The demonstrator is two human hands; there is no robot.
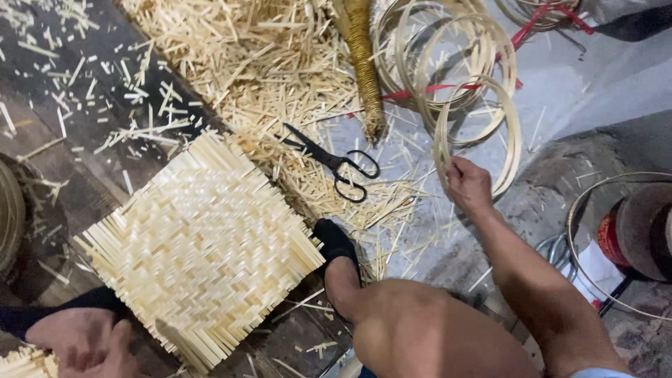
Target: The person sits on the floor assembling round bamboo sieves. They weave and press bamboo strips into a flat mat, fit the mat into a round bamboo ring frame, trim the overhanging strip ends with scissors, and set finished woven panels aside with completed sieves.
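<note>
A square woven bamboo mat [203, 248] lies on the dark floor at lower left. My left hand [84, 343] rests by its near left corner at the bottom edge, fingers curled, holding nothing that I can see. My right hand [467, 185] reaches forward and grips a pale bamboo hoop [504, 133] at its lower rim. That hoop lies among a pile of similar bamboo rings [441, 56] tied with red string. Black scissors [336, 164] lie on the floor between the mat and the hoops. My black-socked foot [336, 245] touches the mat's right corner.
Bamboo offcuts and splinters [259, 63] cover the floor behind the mat. A thick wound rope-like bundle [364, 63] lies at top centre. A round drum-shaped object with a hoop around it [637, 231] stands at right. A coil edge [10, 217] shows at far left.
</note>
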